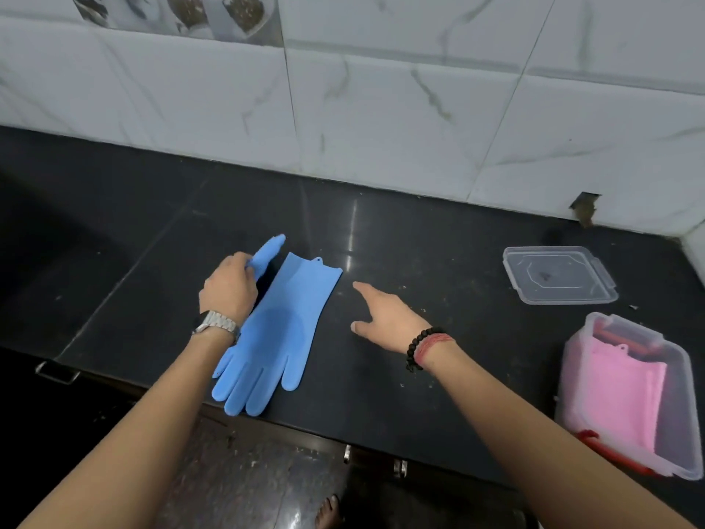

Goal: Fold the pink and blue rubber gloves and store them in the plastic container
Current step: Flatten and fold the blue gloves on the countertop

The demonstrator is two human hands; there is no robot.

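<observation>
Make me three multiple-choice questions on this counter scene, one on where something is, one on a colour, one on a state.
1. Where is the pink glove?
A. In the container
B. Under the lid
C. On the floor

2. What colour is the glove lying flat on the counter?
A. Pink
B. Blue
C. Yellow

3. What is the left hand doing?
A. Resting empty
B. Holding the lid
C. Gripping a blue glove thumb

Answers: 1 A, pink shows through the clear walls. 2 B, it is plainly blue. 3 C, the fingers close on the thumb, while the right hand is open.

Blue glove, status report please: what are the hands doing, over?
Left hand pinching blue glove at thumb. Right hand open, empty, beside it. Pink glove already in container. Nothing blocking.
</observation>
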